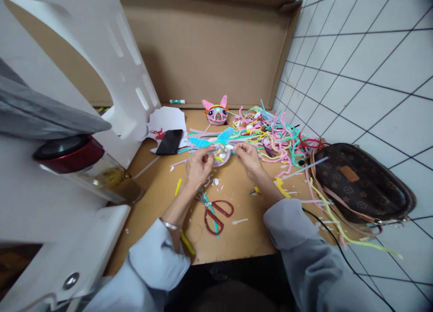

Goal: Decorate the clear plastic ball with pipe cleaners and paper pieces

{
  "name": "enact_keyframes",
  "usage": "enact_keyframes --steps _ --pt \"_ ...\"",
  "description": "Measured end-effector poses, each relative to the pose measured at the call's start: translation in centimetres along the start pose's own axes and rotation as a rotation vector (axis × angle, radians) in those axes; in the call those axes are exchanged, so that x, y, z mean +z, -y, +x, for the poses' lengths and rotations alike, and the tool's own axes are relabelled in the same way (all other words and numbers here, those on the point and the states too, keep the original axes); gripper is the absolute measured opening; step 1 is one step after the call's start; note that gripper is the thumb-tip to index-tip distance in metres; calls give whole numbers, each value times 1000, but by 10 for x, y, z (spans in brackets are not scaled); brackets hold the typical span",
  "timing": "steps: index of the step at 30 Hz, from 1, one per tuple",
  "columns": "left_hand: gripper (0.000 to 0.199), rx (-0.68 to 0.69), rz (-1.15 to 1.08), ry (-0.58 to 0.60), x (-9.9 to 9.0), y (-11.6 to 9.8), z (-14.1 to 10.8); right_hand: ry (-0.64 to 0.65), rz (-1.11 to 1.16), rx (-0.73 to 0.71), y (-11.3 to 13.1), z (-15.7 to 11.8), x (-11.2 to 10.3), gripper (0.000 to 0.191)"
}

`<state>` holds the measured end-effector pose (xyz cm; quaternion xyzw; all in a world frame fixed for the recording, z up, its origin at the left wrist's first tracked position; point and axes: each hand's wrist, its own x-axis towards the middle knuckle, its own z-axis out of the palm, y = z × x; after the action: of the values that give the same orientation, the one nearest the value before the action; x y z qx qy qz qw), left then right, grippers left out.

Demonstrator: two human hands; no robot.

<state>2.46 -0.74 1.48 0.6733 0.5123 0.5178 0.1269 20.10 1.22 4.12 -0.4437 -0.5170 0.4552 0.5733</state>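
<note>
A round, clear-looking craft piece with small coloured parts [221, 153] sits between my hands, and two fuzzy light-blue ears [225, 135] rise from its far side. My left hand [199, 165] is closed at its left edge, thumb and fingertips pinched together. From the right, my right hand [249, 158] pinches a small white piece [229, 146] close to the craft piece. Red-handled scissors [218, 216] lie nearer to me, over a teal strip. A glue gun with a yellow body [281, 186] rests beside my right forearm, partly hidden by it.
A finished-looking pink-eared animal head [217, 114] stands at the back. Tangled fuzzy pipe cleaners [275, 133] fill the right rear. A phone [169, 142] lies left, a brown handbag [361, 183] right. A red-lidded glass bottle [111, 183] is at left; a tiled wall [368, 63] bounds the right.
</note>
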Motion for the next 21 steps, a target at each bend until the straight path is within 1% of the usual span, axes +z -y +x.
enact_keyframes --steps 2,4,8,10,21 --pt "31 -20 -15 -2 -1 2 1 7 2 6 0 1 -2 14" --pt "30 -31 -25 -5 -1 4 2 43 5 16 1 1 -3 15" --pt "30 -39 -37 -6 -1 4 2 191 13 40 2 4 -2 18" --pt "30 -41 -44 -5 -1 3 2 230 20 53 0 5 0 19" --pt "28 -43 -50 -7 -1 1 2 201 -24 87 -10 11 3 9"
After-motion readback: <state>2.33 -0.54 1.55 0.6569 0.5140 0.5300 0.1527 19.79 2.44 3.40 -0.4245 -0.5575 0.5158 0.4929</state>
